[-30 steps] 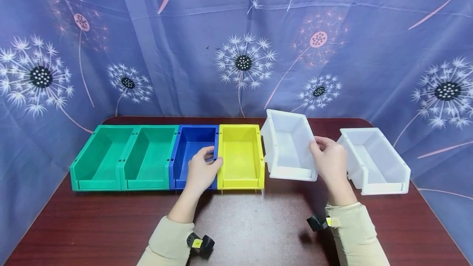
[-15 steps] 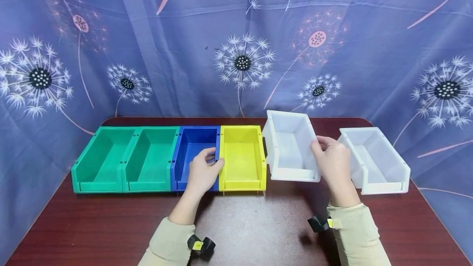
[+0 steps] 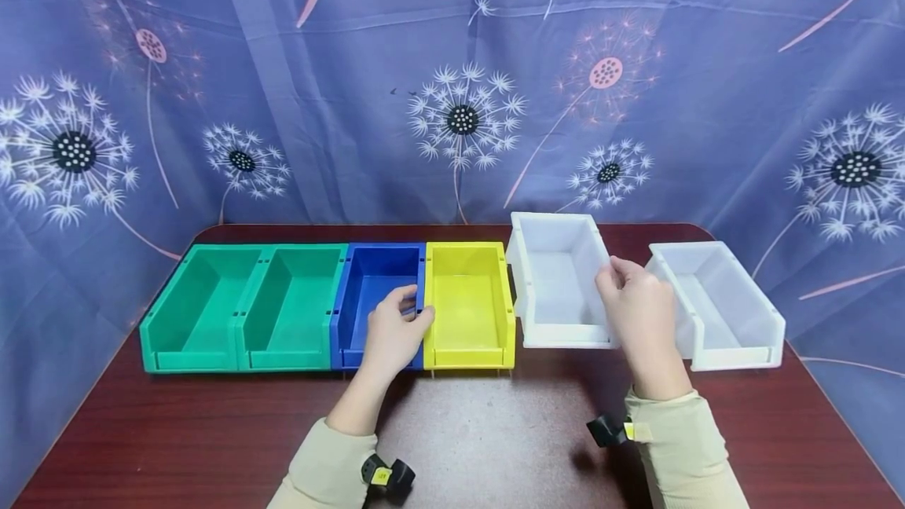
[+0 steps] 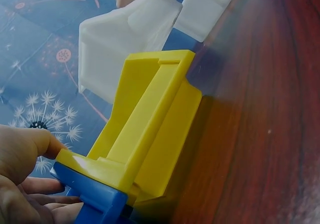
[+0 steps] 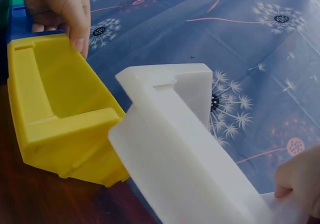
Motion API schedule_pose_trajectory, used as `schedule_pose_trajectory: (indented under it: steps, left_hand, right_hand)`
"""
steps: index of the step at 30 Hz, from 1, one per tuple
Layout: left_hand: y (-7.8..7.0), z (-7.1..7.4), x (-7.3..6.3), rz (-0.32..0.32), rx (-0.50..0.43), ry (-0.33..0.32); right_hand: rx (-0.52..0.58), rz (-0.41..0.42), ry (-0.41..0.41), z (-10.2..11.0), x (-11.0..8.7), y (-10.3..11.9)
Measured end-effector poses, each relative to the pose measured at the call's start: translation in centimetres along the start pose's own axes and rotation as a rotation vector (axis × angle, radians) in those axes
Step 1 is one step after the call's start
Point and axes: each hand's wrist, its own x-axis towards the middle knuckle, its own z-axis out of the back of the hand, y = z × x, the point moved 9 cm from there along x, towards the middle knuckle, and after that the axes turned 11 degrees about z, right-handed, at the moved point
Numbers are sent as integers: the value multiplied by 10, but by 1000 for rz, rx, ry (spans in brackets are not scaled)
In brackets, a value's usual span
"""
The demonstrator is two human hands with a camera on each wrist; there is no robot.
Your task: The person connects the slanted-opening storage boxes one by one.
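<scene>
My left hand (image 3: 392, 332) pinches the touching side walls of the blue storage bin (image 3: 378, 285) and the yellow storage bin (image 3: 463, 305). Its thumb lies on the yellow side, and its fingers reach into the blue bin. With my right hand (image 3: 639, 320) I grip the right wall of a white storage bin (image 3: 562, 281), held raised just right of the yellow one. In the right wrist view, that white bin (image 5: 185, 149) hangs tilted beside the yellow bin (image 5: 70, 84); whether they touch is unclear. Several of my right fingers are hidden.
Two green bins, an outer one (image 3: 201, 301) and an inner one (image 3: 290, 301), stand side by side against the blue bin's left. Another white bin (image 3: 728, 305) stands at the right on the dark red table (image 3: 177, 438). A patterned blue curtain (image 3: 353, 85) hangs behind.
The row of green, blue and yellow bins has slid slightly right with my left hand. The raised white bin has shifted a little right and sits straighter; the far-right white bin has stayed put.
</scene>
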Motion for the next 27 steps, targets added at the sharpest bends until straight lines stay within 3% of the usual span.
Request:
schedule_pose_trajectory:
  steps: [3, 6, 11, 14, 17, 20, 22, 27]
  left_hand:
    - [-1, -1, -2, 1, -2, -3]
    - [-2, -2, -3, 1, 0, -3]
    - [-5, -4, -6, -13, -2, 3]
    - [-5, -6, -6, -18, -8, 5]
    - [-5, -7, -5, -24, -8, 7]
    - [-5, -8, -4, -23, -5, 8]
    - [-4, -8, -5, -19, -2, 7]
    - [-5, -7, -6, -9, 4, 2]
  right_hand:
    - [-41, 35, -24, 3, 0, 6]
    - [-71, 8, 24, 1, -1, 9]
    - [-19, -68, 218, -17, -6, 15]
    - [-12, -77, 326, -27, -10, 20]
    - [-28, -59, 384, -32, -11, 24]
    - [-18, -1, 404, -33, -11, 31]
    - [23, 91, 400, -35, -11, 41]
    - [251, 321, 390, -45, -18, 73]
